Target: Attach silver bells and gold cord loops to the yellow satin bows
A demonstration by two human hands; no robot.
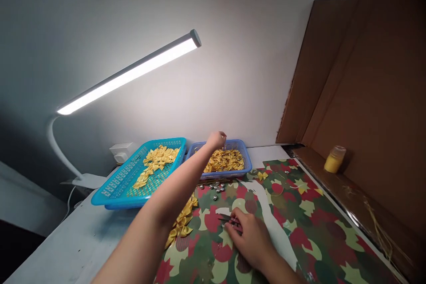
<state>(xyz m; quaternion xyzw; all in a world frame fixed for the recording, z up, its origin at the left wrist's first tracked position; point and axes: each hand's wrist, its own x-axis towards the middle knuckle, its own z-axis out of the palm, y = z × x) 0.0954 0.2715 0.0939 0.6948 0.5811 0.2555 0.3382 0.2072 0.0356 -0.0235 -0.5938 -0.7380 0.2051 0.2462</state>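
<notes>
My left hand is raised over the periwinkle-blue basket, its fingers pinched together. Whatever is between those fingers is too small to make out. A heap of gold ribbon bows fills that basket. Resting low over the camouflage-patterned mat, my right hand is wrapped around small scissors with pinkish handles, the dark blades pointing left. Just beyond the blades lie several silver jingle bells. More yellow bows lie on the mat, partly behind my left forearm.
A turquoise basket with yellow bows stands at the left, below a lit lamp. One bow lies alone on the mat's far side. At the right are a cardboard sheet, a small yellow-filled jar and loose strands.
</notes>
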